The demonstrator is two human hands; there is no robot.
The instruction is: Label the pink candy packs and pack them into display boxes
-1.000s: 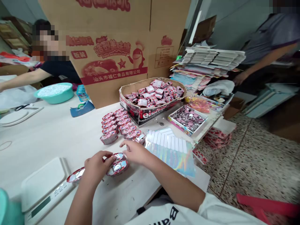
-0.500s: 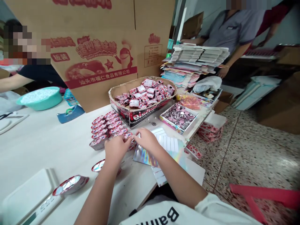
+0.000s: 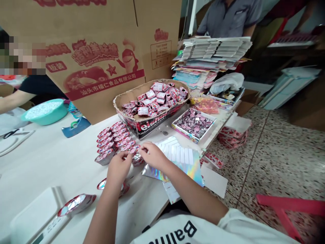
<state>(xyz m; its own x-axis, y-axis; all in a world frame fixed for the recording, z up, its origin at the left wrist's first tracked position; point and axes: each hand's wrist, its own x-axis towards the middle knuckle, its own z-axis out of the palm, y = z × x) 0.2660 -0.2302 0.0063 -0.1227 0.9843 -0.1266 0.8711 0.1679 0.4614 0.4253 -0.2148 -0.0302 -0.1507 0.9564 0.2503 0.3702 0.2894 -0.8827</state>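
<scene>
My left hand [image 3: 120,166] is closed with its fingertips pinched, beside the front pack of a row of small red-and-pink printed packs [image 3: 123,139]. My right hand [image 3: 152,155] bends its fingers over the near end of that row, by a pack with a silvery face [image 3: 137,159]. Whatever either set of fingertips pinches is too small or covered to make out. Several packs stand close together in rows. Beneath my right forearm lies a shiny holographic sheet [image 3: 194,159] with white strips on it. Two more packs [image 3: 76,204] lie nearer me, one partly behind my left wrist.
An open carton tray [image 3: 130,127] holds many printed packs. Beside it, a shallow box [image 3: 189,137] contains pinkish round caps. A white scale [image 3: 33,217], a blue tape dispenser [image 3: 76,128] and a green basin [image 3: 44,118] stand leftward. Stacked paper [image 3: 215,51] rises behind. Two co-workers are nearby.
My hands have drawn slightly apart; my left hand has shifted left and down, uncovering the silvery pack between them. The view has also turned a little.
</scene>
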